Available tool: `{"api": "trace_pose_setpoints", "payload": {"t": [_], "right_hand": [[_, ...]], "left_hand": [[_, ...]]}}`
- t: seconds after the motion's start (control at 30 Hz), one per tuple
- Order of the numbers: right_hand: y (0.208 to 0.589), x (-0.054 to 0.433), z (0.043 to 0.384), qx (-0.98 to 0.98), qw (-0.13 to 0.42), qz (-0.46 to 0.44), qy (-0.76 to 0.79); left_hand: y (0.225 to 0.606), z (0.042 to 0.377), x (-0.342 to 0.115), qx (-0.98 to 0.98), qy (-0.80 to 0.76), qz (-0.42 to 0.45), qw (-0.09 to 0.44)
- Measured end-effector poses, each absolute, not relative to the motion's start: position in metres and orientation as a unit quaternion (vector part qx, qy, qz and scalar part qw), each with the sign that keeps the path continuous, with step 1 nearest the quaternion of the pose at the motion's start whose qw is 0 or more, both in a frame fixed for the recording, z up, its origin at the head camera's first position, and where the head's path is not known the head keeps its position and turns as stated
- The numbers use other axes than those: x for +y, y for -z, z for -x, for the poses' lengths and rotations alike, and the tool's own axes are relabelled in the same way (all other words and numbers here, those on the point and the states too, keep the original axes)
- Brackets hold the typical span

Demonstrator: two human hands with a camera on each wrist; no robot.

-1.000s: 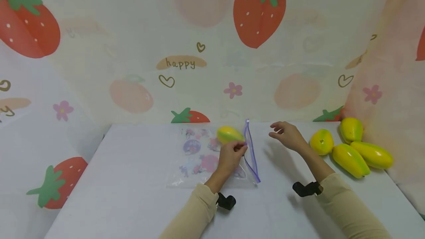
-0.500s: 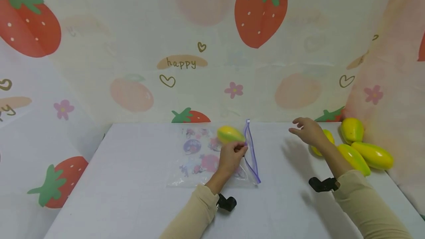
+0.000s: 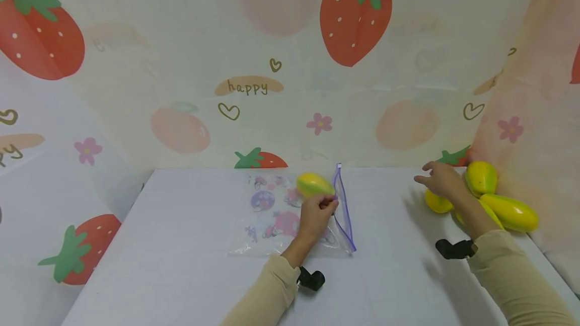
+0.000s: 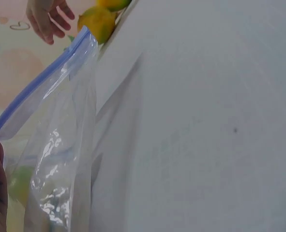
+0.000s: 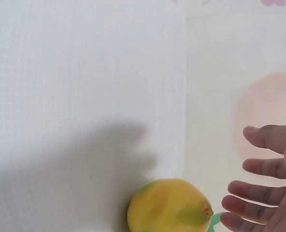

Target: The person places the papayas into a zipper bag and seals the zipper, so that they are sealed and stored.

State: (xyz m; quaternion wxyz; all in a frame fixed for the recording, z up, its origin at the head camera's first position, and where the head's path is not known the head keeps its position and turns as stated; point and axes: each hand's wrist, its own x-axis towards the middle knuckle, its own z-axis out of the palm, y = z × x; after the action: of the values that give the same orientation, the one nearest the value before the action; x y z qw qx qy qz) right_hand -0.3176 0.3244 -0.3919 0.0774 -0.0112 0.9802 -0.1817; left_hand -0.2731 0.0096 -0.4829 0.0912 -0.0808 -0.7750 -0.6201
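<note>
A clear zip bag (image 3: 272, 233) with a purple zip edge and coloured prints lies on the table. One yellow-green papaya (image 3: 312, 185) is inside it, near the mouth. My left hand (image 3: 315, 215) pinches the bag's rim between thumb and fingers; the left wrist view shows the purple zip edge (image 4: 41, 79) raised there and the mouth parted. At the right, my right hand (image 3: 444, 180) hovers over a group of papayas with its fingers spread, holding nothing. The nearest papaya (image 5: 169, 208) lies below those fingers, apart from them. My forearm partly hides another papaya (image 3: 491, 215).
Two more papayas, a rounded one (image 3: 481, 177) and a long one (image 3: 509, 213), lie by the table's right edge. Behind the white table (image 3: 181, 225) hangs a strawberry-print cloth (image 3: 190, 54), which also covers both sides. Each wrist wears a black camera mount (image 3: 454, 249).
My right hand has moved rightward, from beside the bag's mouth to above the papayas. The left hand keeps its pinch on the bag and has stayed in place.
</note>
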Motion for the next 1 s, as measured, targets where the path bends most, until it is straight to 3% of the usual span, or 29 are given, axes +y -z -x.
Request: {"api": "trace_pose_setpoints", "payload": {"t": [0.17,0.4,0.67,1.0], "right_hand": [[0.39,0.332,0.317,0.979,0.104,-0.022,0.175],[0.391,0.344,0.315,0.981,0.092,-0.06,0.159],[0.391,0.348,0.313,0.973,0.139,-0.111,0.146],[0.399,0.349,0.313,0.979,0.105,-0.089,0.149]], "left_hand": [[0.484,0.273,0.012,-0.77,0.628,0.067,0.087],[0.484,0.271,0.013,-0.761,0.64,0.064,0.084],[0.484,0.272,0.013,-0.769,0.63,0.069,0.083],[0.484,0.274,0.013,-0.751,0.654,0.066,0.064]]}}
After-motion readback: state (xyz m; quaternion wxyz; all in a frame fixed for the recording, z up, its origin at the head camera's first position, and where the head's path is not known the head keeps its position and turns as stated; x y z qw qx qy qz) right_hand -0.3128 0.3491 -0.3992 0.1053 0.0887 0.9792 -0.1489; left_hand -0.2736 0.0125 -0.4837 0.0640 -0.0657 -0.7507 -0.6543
